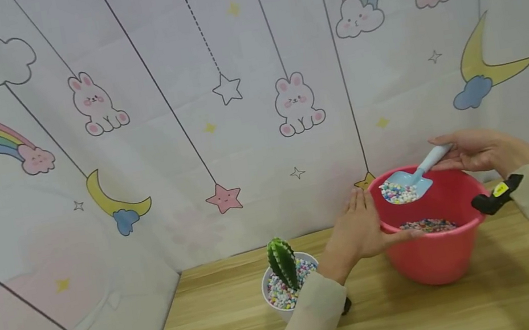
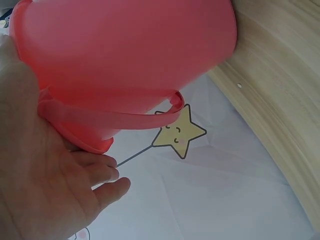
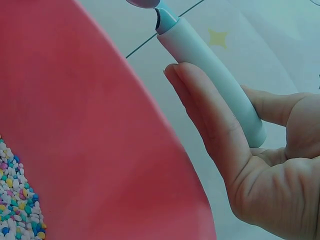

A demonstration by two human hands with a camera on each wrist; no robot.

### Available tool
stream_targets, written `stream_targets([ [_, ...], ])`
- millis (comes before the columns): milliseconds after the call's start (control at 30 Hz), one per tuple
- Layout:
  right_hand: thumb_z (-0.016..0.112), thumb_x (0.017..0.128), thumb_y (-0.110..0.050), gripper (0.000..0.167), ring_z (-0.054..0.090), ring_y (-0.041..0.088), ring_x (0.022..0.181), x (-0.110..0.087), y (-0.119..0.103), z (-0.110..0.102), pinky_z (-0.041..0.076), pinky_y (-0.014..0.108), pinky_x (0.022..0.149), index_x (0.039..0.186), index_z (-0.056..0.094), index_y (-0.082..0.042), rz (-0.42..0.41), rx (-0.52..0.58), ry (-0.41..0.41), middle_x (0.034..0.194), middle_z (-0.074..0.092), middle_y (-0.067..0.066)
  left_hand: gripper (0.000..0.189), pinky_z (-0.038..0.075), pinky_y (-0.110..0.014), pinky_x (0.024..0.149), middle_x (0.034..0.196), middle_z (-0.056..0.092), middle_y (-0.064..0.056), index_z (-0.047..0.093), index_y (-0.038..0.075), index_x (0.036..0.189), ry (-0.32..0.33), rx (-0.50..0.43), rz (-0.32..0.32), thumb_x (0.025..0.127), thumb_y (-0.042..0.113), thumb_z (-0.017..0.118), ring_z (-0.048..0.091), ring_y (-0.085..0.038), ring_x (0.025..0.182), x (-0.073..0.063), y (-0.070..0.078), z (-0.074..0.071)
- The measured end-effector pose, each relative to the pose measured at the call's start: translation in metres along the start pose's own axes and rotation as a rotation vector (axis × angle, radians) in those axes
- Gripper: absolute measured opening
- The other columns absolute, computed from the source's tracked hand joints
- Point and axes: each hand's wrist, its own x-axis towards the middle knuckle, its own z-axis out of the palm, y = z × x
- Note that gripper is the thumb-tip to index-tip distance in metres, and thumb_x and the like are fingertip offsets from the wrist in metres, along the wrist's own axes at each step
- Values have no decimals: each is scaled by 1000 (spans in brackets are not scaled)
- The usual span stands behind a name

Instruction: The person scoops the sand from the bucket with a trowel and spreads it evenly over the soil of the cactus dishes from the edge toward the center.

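Note:
My right hand [image 1: 477,148] pinches the pale handle [image 3: 215,75] of a small light-blue scoop [image 1: 420,184]. Its blade, loaded with multicoloured pebbles [image 1: 399,193], is over the mouth of a red bucket [image 1: 435,259]. More mixed pebbles [image 1: 430,226] lie inside the bucket, also visible in the right wrist view. Against the bucket's left side rests my left hand [image 1: 358,231], thumb along the front rim and fingers stretched past the outside. The left wrist view shows those fingers loosely extended beside the bucket's red handle [image 2: 130,120], not wrapped around it.
A white pot [image 1: 266,291] holding a green cactus [image 1: 282,260] and coloured pebbles stands left of the bucket, partly behind my left forearm. Both stand on a wood-grain table [image 1: 206,324]. A patterned cloth backdrop [image 1: 268,187] rises behind and to the left.

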Motion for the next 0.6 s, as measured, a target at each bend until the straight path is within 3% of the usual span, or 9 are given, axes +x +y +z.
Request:
stream_targets([
  [100,57,108,-34,32,81,29,98,1,-1,0,59,38,102,92,74,-13,10,10,-2,98,81,8,114,38,-35,128,175,29,-5,21,10,169,39,17,-4,90,93,28,30,-25,163,0,0,2],
  [167,57,108,-35,33,81,30,99,1,-1,1,58,38,103,92,74,-12,18,20,-6,99,81,8,108,47,-34,121,168,43,-3,29,10,166,80,21,-22,93,90,24,44,-22,154,-2,0,2],
  [233,56,109,-34,34,81,30,97,1,-2,0,59,38,102,92,74,-11,19,28,-12,98,81,10,101,58,-29,104,150,60,-1,42,12,157,131,9,-47,95,88,23,61,-18,135,-6,1,-2],
  [300,55,109,-34,35,81,29,96,1,-3,0,59,39,102,92,74,-10,19,36,-17,98,81,11,94,62,-22,82,123,69,2,53,13,143,174,-9,-81,95,88,25,68,-12,109,-12,2,-9],
  [367,55,109,-33,35,81,29,97,0,-4,-1,59,39,103,93,74,-9,18,40,-30,99,80,11,84,56,-19,63,96,68,4,59,15,125,216,-22,-105,96,86,26,67,-10,84,-21,2,-20],
  [433,55,109,-34,35,81,29,98,0,-4,-1,59,39,103,92,75,-9,19,43,-34,99,80,11,76,47,-19,53,80,62,5,62,16,111,257,-42,-117,99,83,28,60,-9,68,-30,1,-33],
  [600,57,108,-34,34,81,29,97,1,-5,-2,59,38,102,93,74,-9,20,34,-21,99,80,11,59,36,-19,48,62,53,6,64,16,87,395,-131,-66,104,69,43,50,-9,55,-57,-11,-67],
])
